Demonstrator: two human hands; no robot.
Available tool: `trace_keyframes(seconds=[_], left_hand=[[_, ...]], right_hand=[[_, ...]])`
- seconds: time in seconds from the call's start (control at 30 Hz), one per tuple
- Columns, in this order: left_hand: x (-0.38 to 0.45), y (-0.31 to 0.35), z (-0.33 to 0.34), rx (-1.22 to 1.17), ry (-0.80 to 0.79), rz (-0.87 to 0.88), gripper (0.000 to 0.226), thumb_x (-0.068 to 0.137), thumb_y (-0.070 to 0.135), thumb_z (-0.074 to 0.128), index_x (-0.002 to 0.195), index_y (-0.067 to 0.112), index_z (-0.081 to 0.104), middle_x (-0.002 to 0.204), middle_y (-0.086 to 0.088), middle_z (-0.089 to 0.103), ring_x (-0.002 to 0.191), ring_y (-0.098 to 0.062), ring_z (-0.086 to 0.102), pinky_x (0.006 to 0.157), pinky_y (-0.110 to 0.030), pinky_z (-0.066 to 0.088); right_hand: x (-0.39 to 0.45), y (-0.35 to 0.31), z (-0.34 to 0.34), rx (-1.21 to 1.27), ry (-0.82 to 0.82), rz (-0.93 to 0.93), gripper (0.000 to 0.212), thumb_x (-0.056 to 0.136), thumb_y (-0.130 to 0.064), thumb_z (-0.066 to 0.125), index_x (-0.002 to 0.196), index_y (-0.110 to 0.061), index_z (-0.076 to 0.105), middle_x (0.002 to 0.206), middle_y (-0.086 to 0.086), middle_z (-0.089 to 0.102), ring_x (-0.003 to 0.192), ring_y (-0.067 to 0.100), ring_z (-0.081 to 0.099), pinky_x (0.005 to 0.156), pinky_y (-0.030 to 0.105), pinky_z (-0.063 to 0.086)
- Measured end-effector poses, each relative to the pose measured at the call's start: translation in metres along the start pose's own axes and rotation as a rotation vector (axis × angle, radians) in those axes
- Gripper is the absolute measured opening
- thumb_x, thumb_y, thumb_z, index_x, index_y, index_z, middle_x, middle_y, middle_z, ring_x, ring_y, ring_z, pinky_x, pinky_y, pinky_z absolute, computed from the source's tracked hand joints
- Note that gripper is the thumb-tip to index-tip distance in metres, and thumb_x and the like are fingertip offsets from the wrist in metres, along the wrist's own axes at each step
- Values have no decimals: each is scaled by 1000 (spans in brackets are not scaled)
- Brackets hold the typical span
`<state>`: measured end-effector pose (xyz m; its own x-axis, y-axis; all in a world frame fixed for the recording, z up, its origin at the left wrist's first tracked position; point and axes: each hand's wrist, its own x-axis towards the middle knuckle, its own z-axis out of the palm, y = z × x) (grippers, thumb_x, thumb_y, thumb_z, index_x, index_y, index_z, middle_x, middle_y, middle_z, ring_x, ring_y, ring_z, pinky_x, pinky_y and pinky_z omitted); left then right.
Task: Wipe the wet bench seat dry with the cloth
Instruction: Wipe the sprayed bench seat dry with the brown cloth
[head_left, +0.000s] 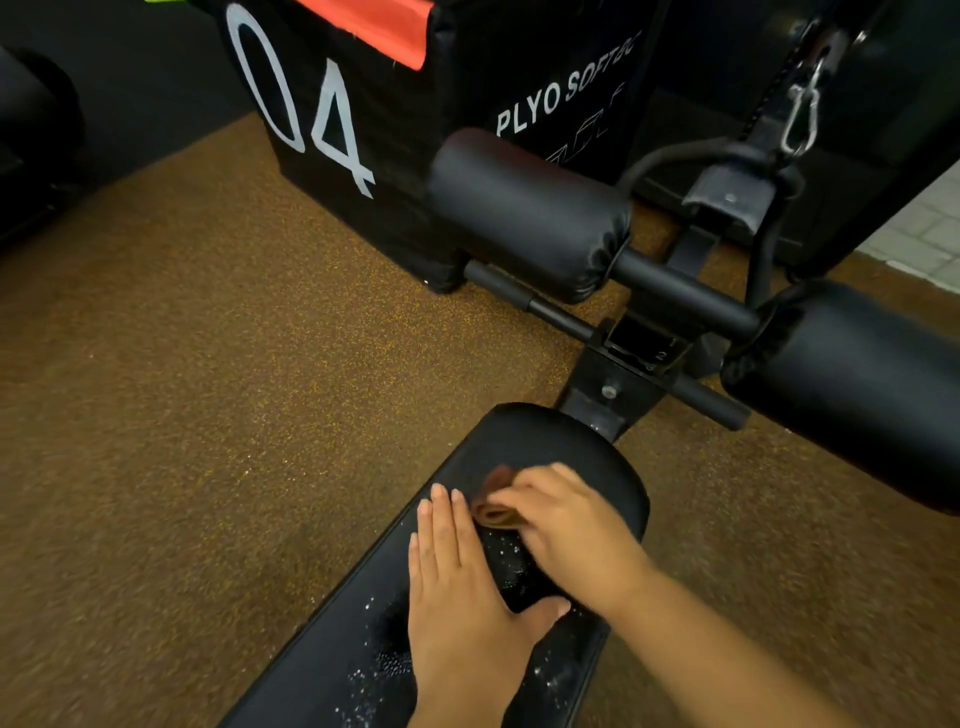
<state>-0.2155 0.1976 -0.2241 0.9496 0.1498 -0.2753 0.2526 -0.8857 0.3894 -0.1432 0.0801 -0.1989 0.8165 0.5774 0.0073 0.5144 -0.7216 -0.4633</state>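
Observation:
The black padded bench seat (550, 447) runs from the bottom centre up to mid-frame. Water droplets (511, 564) glisten on it between and below my hands. A brown folded cloth (493, 506) lies on the seat near its far end. My right hand (576, 535) presses down on the cloth and covers most of it. My left hand (462, 587) lies flat on the seat just left of the cloth, fingers together and extended, holding nothing.
Two black foam roller pads (524, 213) (852, 384) on a metal bar stand past the seat's far end. A black plyo box (332, 130) marked 04 sits behind them. Brown speckled rubber floor (182, 389) surrounds the bench. A carabiner and strap (802, 114) hang upper right.

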Motion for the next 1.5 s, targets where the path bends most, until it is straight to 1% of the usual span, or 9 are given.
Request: trace_keyframes(seconds=[0.13, 0.27, 0.5, 0.7, 0.77, 0.87, 1.07, 1.27, 1.5], left_hand=[[-6, -4, 3, 37, 48, -33, 130, 48, 91, 35, 145, 5, 27, 152, -10, 27, 140, -22, 13, 112, -34, 1], [-9, -7, 9, 16, 70, -40, 126, 52, 89, 38, 145, 4, 26, 152, -11, 29, 140, -24, 15, 112, -33, 1], [-9, -10, 15, -26, 87, -29, 124, 58, 89, 33, 148, 4, 18, 155, -11, 19, 143, -21, 0, 113, -34, -1], [-9, -10, 19, -31, 117, -38, 123, 61, 90, 30, 149, 5, 13, 155, -10, 15, 144, -20, -3, 114, -34, -4], [-10, -10, 19, -57, 114, -28, 122, 62, 88, 39, 149, 6, 12, 156, -10, 12, 144, -21, -2, 114, -34, -4], [-13, -8, 14, -102, 134, -27, 124, 60, 83, 47, 150, 11, 0, 158, -5, -3, 142, -15, -16, 114, -32, -11], [-16, -1, 5, -150, 155, -55, 124, 63, 80, 48, 143, 17, -22, 152, 4, -27, 137, -11, -31, 112, -30, -19], [-16, 1, 1, -126, 133, -68, 124, 63, 80, 46, 144, 15, -21, 153, 2, -26, 137, -12, -30, 113, -32, -16], [-16, 5, 0, -136, 126, -77, 125, 63, 80, 48, 147, 13, -16, 154, 2, -23, 137, -12, -29, 112, -31, -18]], right_hand=[[4, 41, -25, -131, 37, 122, 36, 71, -2, 70, 103, -18, 71, 94, 4, 63, 89, 28, 59, 72, 41, 55], [55, 13, 2, -84, 151, 311, 28, 82, -8, 58, 106, -17, 70, 99, 7, 61, 96, 30, 54, 80, 39, 49], [-26, 26, -8, -96, 35, -51, 48, 59, 1, 79, 102, -18, 71, 93, 0, 63, 84, 23, 61, 62, 34, 58], [1, 26, 11, -133, 298, 201, 31, 74, -3, 63, 102, -12, 72, 92, 5, 65, 85, 29, 60, 69, 37, 57], [-11, 13, 21, -125, 214, 41, 34, 77, -8, 51, 104, -13, 72, 93, 3, 64, 84, 26, 60, 64, 34, 57], [-37, 30, -5, -176, 82, -121, 42, 63, 3, 74, 102, -13, 72, 92, 3, 66, 80, 25, 61, 60, 33, 57], [-15, 42, -6, -194, 293, 268, 40, 65, 6, 72, 99, -14, 73, 90, 6, 66, 83, 31, 60, 72, 40, 56], [-55, 30, -3, -147, 93, 17, 45, 62, 3, 77, 101, -18, 72, 92, 0, 66, 83, 23, 61, 67, 34, 58], [-31, 38, -10, -138, 271, 323, 45, 59, 8, 72, 97, -17, 74, 89, 4, 68, 83, 28, 60, 73, 39, 56]])
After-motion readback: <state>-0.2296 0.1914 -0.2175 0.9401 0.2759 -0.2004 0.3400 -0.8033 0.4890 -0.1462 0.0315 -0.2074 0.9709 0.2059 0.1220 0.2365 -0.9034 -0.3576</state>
